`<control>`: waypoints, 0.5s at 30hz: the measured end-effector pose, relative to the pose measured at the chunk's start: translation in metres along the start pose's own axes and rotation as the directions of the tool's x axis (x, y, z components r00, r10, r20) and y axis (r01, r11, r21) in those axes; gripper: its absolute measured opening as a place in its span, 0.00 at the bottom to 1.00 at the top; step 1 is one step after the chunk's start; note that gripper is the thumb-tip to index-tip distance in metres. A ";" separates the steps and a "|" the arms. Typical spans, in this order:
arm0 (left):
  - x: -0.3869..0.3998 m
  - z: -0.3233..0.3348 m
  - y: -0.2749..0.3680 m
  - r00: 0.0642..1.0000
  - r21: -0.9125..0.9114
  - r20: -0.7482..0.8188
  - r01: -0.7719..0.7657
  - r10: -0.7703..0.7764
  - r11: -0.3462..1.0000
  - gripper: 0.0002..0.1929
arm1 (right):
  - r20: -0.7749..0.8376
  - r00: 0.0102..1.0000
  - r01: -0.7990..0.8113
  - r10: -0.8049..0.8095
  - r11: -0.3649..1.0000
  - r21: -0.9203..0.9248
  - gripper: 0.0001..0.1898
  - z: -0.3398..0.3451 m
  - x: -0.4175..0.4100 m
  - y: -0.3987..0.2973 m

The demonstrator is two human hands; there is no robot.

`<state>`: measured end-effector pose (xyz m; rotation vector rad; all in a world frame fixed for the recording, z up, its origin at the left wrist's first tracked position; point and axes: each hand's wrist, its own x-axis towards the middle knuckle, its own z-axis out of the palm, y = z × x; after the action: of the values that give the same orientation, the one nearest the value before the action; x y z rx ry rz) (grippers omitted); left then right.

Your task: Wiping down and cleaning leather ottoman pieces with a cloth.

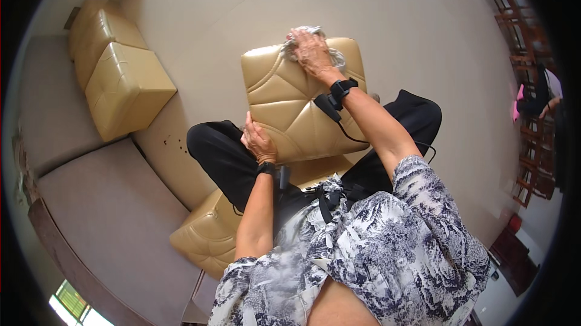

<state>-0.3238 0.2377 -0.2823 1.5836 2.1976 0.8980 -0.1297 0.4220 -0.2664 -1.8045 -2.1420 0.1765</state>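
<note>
A tan, quilted leather-look ottoman [281,110] stands between my knees, its stitched cushioned face turned up towards me. My right hand [311,51] presses a crumpled light cloth [337,59] onto the far edge of that face. Some of the cloth bunches past the edge, and the palm hides part of it. At the near left side, my left hand [259,140] rests against the ottoman's edge with its fingers spread. A black strap with a small device and cable [327,106] is on my right wrist; another strap [266,168] is on the left.
Two similar ottomans [122,88] stand at the upper left beside a grey sofa [113,208]. One more ottoman [206,230] is close on my left. Dark crumbs [174,142] lie on the floor. Wooden chairs [529,144] line the far right, where a person [540,94] is partly visible.
</note>
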 end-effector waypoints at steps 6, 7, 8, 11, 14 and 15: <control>-0.003 0.003 0.005 0.999 0.013 0.014 0.034 -0.035 0.999 0.20 | 0.069 0.965 0.235 -0.254 0.950 0.207 0.26 0.017 0.012 -0.074; -0.001 0.003 0.006 0.999 0.001 0.017 0.031 -0.031 1.000 0.20 | 0.003 0.941 0.334 -0.340 0.927 0.167 0.25 0.017 0.009 -0.081; 0.000 0.003 0.007 0.999 -0.003 0.024 0.043 -0.042 0.999 0.20 | -0.019 0.922 0.385 -0.387 0.909 0.159 0.24 0.015 0.004 -0.087; 0.000 0.008 0.002 1.000 -0.012 0.016 0.025 -0.025 1.000 0.19 | -0.013 0.861 0.489 -0.508 0.822 0.292 0.24 0.013 -0.018 -0.097; -0.003 0.014 -0.012 0.999 0.050 0.012 0.043 -0.044 0.998 0.20 | 0.016 0.830 0.520 -0.558 0.784 0.339 0.24 0.003 -0.048 -0.105; -0.003 0.017 -0.017 0.999 0.045 0.006 0.037 -0.037 0.998 0.20 | 0.006 0.826 0.519 -0.564 0.764 0.383 0.24 -0.003 -0.060 -0.106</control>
<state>-0.3262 0.2363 -0.3064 1.5576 2.2495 0.8372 -0.2197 0.3434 -0.2419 -0.9329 -2.4194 0.5126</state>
